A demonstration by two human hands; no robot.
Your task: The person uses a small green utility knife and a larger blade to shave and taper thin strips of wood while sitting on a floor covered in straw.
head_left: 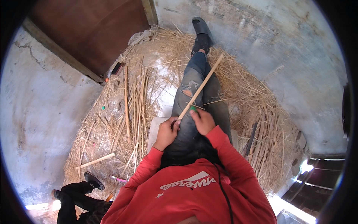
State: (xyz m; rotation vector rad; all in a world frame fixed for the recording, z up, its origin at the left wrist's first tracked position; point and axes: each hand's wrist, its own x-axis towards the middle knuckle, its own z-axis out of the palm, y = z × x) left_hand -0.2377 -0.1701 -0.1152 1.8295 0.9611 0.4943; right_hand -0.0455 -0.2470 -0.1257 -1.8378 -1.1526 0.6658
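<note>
A long pale strip of split bamboo or wood (201, 87) slants up and to the right over my legs. My left hand (167, 132) pinches its near end above my left thigh. Close by, my right hand (202, 121) is closed beside the strip. A small green object (192, 108) shows at its thumb and fingertips; its kind I cannot make out. A thin sliver (218, 101) crosses my legs just beyond the right hand.
Long thin sticks (140, 100) lie in a pile on straw to my left. More split strips (263, 142) and a dark flat bar (252, 138) lie to my right. A shorter pale piece (97, 160) rests near another person's dark-clothed legs (76, 194). Walls (283, 41) curve around.
</note>
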